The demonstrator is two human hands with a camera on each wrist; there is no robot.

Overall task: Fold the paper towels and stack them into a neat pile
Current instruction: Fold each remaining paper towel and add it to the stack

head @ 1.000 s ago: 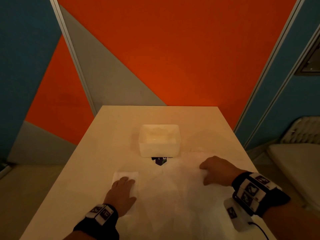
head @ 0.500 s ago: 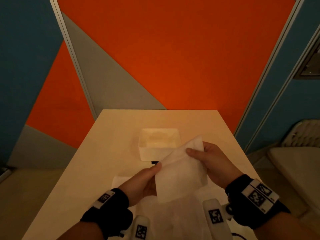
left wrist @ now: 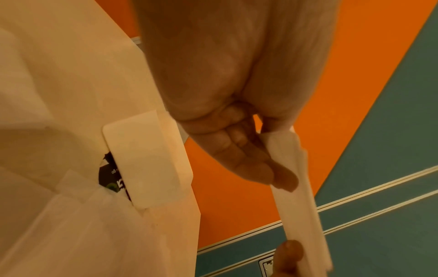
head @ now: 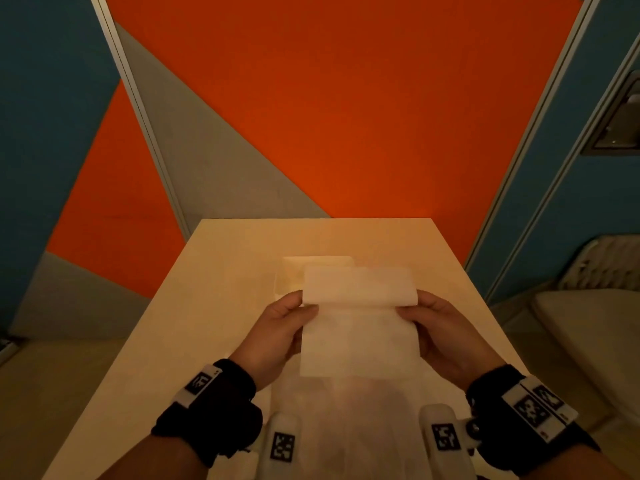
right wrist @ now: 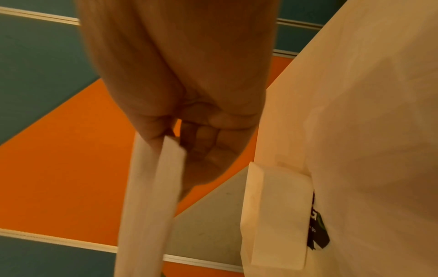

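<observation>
1. You're mid-fold: the paper towel (head: 356,327) is up in the air between your hands, above the surface (head: 221,271) and in front of the white box (head: 311,263).
2. Your left hand (head: 277,336) pinches the towel's left edge, thumb on top and fingers (left wrist: 255,165) beneath; your right hand (head: 446,336) clamps the right edge the same way. Both are closed on the sheet, well apart, one at each side.
3. The top portion is turned over toward you, so the fold line runs left to right between your thumbs. The sheet's long axis runs away from you, its free lower edge hanging toward your wrists.
4. More towels (head: 346,410) seem to lie flat under your forearms, though that patch is washed out and hard to read.
5. Next, I'd judge you need to bring the folded edge down onto the lower edge, match the corners, then press the crease flat on the surface.
</observation>
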